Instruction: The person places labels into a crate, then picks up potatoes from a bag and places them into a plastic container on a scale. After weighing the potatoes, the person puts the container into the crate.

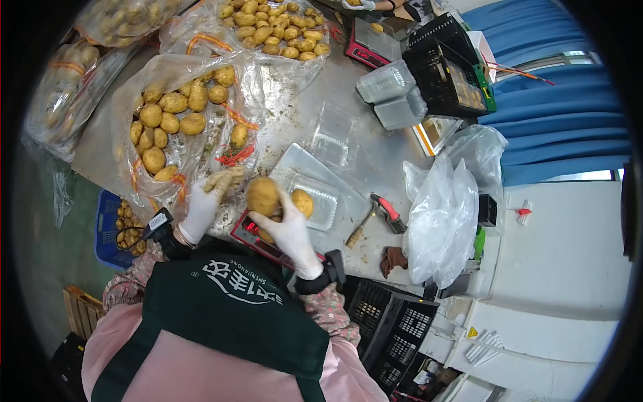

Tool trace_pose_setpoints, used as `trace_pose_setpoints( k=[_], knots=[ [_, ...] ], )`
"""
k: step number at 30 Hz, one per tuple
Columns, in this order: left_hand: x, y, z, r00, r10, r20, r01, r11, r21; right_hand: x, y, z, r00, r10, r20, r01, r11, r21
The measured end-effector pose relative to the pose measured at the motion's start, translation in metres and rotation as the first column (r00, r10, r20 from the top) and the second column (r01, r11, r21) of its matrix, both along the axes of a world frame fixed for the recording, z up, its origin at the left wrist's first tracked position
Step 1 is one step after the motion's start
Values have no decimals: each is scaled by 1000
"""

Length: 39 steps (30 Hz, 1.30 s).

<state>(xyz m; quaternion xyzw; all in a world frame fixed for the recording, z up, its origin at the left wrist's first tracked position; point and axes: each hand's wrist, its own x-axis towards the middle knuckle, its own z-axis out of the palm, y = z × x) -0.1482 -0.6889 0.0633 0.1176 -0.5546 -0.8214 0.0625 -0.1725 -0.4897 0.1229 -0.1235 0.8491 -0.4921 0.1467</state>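
Note:
My right hand (293,234), in a white glove, grips a large potato (263,195) above the red digital scale (249,226). Under that hand the scale's lit display is partly covered. Beside my fingers, another potato (302,202) lies at a clear plastic clamshell box (321,211) on the scale's metal plate (295,161). My left hand (206,204), gloved with soiled fingertips, has its fingers stretched out near the edge of an opened clear bag of potatoes (153,115); I see nothing held in it.
More bagged potatoes (274,30) lie at the back. Empty clamshell boxes (395,94) are stacked near a black crate (447,74). Red-handled pruners (387,209) and clear plastic bags (442,214) are at right. A blue basket (107,231) of potatoes stands below left. Another person's gloved hand (360,5) shows at the top.

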Motion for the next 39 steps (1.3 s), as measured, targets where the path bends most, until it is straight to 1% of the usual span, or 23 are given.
trace_pose_setpoints(
  k=[3,4,5,6,7,10,12,13,15,17,18,19,21,23,24,25,27,30,33,34,36,37,39],
  knots=[
    [-3,-16,-7,988,-71,139,80,995,-62,-16,53,9,990,-139,-37,143,982,123],
    [-4,-19,-15,983,-71,171,89,991,-96,-24,70,4,978,-152,-141,180,960,215],
    [-6,-11,-22,982,-66,176,84,991,-100,-32,86,-2,958,-152,-244,223,928,298],
    [-7,-4,-30,995,34,96,-13,977,-212,-39,99,-9,935,-110,-337,244,890,384],
    [-9,1,-38,992,125,5,-117,942,-314,-43,103,-8,954,-131,-271,238,880,411],
    [-5,11,-54,997,67,44,-53,965,-257,-50,112,-38,956,-104,-273,219,873,436],
    [-4,12,-67,996,42,75,-15,942,-336,-47,113,-53,922,-12,-386,210,855,475],
    [-5,12,-72,994,13,106,31,915,-403,-45,114,-57,923,-11,-383,206,858,471],
    [-10,10,-74,994,43,96,-2,923,-384,-39,119,-61,870,-62,-490,251,909,331],
    [-21,-4,-75,986,152,70,-89,832,-548,-31,121,-44,877,-161,-452,297,922,249],
    [-29,-16,-101,971,221,92,-152,866,-476,-28,126,-38,858,-246,-450,359,915,183],
    [-39,-14,-67,969,234,79,-166,854,-492,-26,134,-36,833,-331,-444,420,900,118],
    [-61,-31,-72,969,244,-31,-195,684,-703,-22,148,-42,774,-512,-372,557,830,16],
    [-92,-46,-100,970,217,-109,-217,569,-793,-18,163,-58,742,-625,-241,613,779,-132],
    [-107,-49,-107,966,220,-136,-219,418,-882,-14,165,-57,740,-631,-234,620,774,-125],
    [-119,-45,-102,969,214,-127,-209,421,-883,-11,166,-54,725,-657,-205,646,753,-126],
    [-143,-32,-93,950,294,104,67,133,-989,-4,169,-55,710,-684,-169,674,729,-119],
    [-170,-21,-107,886,345,311,328,8,-945,7,174,-59,704,-698,-129,690,716,-108],
    [-173,-15,-122,908,307,285,322,-78,-944,13,171,-58,716,-686,-127,678,727,-106],
    [-174,-18,-124,908,307,286,323,-78,-943,14,169,-54,707,-702,-80,691,711,-130],
    [-175,-25,-127,882,281,379,354,139,-925,16,164,-47,697,-717,-34,705,693,-153],
    [-171,-32,-136,882,280,380,354,139,-925,17,163,-43,690,-724,-9,714,682,-155],
    [-165,-50,-150,936,232,263,153,403,-902,18,159,-38,684,-730,12,722,673,-162]
  ],
)
